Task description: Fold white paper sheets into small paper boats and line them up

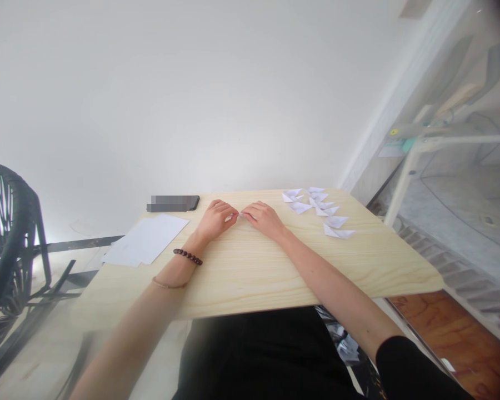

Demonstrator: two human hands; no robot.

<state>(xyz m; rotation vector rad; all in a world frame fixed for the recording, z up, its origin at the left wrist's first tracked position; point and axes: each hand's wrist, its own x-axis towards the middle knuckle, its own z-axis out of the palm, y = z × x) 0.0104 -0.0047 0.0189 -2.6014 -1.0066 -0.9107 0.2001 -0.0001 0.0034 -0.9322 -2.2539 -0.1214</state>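
Observation:
My left hand (218, 219) and my right hand (263, 218) meet above the middle of the wooden table (250, 278). Between their pinched fingertips is a small piece of folded white paper (240, 215), mostly hidden by the fingers. Both hands are closed on it, one from each side. To the right of my right hand lie several folded white paper shapes (325, 208) with pointed ends. Left of my left hand rests a stack of white paper sheets (148, 239), its edges slightly uneven.
A dark phone (194, 203), partly blurred out, lies at the table's back left. A white wall (216, 100) stands behind the table. To the left is a dark woven chair (12, 239); at the right, a white metal frame (404, 178) stands beyond the table edge.

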